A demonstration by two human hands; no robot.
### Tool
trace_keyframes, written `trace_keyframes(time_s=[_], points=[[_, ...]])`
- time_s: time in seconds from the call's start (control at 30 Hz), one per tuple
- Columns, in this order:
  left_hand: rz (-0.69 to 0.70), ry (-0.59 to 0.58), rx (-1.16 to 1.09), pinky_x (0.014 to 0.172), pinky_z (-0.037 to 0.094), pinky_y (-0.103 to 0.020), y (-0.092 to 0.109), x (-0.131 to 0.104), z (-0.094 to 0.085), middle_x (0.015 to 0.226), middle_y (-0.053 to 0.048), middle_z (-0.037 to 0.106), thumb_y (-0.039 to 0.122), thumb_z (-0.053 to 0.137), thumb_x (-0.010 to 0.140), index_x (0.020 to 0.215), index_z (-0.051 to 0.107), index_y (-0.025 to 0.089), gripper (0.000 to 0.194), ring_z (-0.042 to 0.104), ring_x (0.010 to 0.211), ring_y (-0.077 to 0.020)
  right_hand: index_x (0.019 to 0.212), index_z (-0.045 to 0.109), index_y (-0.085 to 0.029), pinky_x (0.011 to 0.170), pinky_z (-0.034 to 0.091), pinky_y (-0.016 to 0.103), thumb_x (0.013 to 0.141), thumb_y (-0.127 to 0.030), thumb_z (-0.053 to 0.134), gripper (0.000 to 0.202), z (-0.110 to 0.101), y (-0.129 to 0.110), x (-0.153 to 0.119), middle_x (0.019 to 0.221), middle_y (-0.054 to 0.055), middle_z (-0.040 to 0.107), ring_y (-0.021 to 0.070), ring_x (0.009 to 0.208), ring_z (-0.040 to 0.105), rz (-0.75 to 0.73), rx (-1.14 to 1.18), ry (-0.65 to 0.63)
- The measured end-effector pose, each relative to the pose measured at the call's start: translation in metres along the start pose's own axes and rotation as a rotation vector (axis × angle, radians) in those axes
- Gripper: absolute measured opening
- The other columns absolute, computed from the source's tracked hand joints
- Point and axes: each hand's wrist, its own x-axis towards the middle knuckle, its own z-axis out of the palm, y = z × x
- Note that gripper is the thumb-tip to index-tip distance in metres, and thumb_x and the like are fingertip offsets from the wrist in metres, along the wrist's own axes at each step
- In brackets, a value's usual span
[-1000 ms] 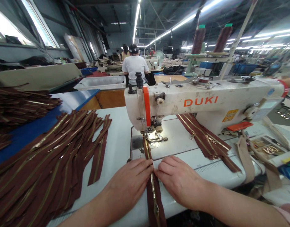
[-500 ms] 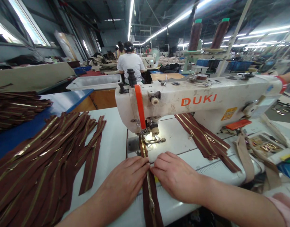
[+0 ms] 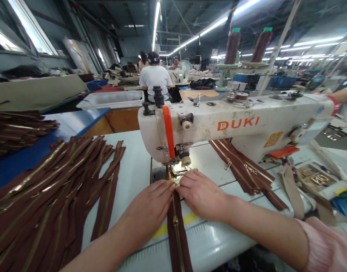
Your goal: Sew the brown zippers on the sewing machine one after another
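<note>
A brown zipper strip (image 3: 177,236) with gold teeth runs from under the needle of the white sewing machine (image 3: 201,121) down past the table's front edge. On its left side, my left hand (image 3: 154,202) pinches the strip just in front of the presser foot. My right hand (image 3: 203,194) grips the strip's right side with bent fingers, its fingertips close to the left ones. The zipper's pull lies below both hands. Fingers partly hide the strip near the needle.
Many brown zippers (image 3: 48,196) are heaped at the left. More zippers (image 3: 244,170) lie behind the needle area, under the machine arm. A tray of metal parts (image 3: 315,175) sits at the right. Ahead, a person in a white shirt (image 3: 155,77) faces away.
Both hands have moved forward toward the needle together with the zipper strip. The zipper pull has come further up, and a yellow mark on the table now shows more.
</note>
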Motion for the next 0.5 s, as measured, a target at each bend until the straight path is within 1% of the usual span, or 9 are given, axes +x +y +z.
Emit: trace_keyframes(time_s=[0.13, 0.33, 0.5], points=[[-0.015, 0.011, -0.018, 0.095, 0.05, -0.036, -0.001, -0.002, 0.002, 0.118, -0.013, 0.066, 0.009, 0.031, 0.092, 0.115, 0.062, 0.006, 0.038, 0.061, 0.109, -0.0223, 0.089, 0.063, -0.013, 0.08, 0.04, 0.036, 0.088, -0.012, 0.052, 0.011, 0.003, 0.006, 0.007, 0.086, 0.006, 0.061, 0.0216, 0.088, 0.049, 0.01, -0.015, 0.0], [0.003, 0.035, 0.003, 0.097, 0.048, -0.042, 0.003, -0.005, 0.004, 0.117, -0.016, 0.066, 0.01, 0.031, 0.092, 0.112, 0.065, 0.007, 0.039, 0.06, 0.111, -0.0246, 0.095, 0.064, -0.013, 0.081, 0.04, 0.036, 0.088, -0.012, 0.051, 0.014, 0.003, 0.009, 0.015, 0.091, 0.007, 0.061, 0.0225, 0.09, 0.05, 0.073, -0.03, 0.011], [-0.039, 0.046, -0.016, 0.096, 0.049, -0.042, 0.002, -0.004, 0.003, 0.116, -0.015, 0.067, 0.011, 0.03, 0.094, 0.11, 0.065, 0.007, 0.039, 0.06, 0.11, -0.024, 0.098, 0.064, -0.014, 0.079, 0.04, 0.035, 0.089, -0.013, 0.05, 0.017, 0.007, 0.008, 0.015, 0.091, 0.007, 0.061, 0.0226, 0.089, 0.049, 0.109, -0.022, 0.034]])
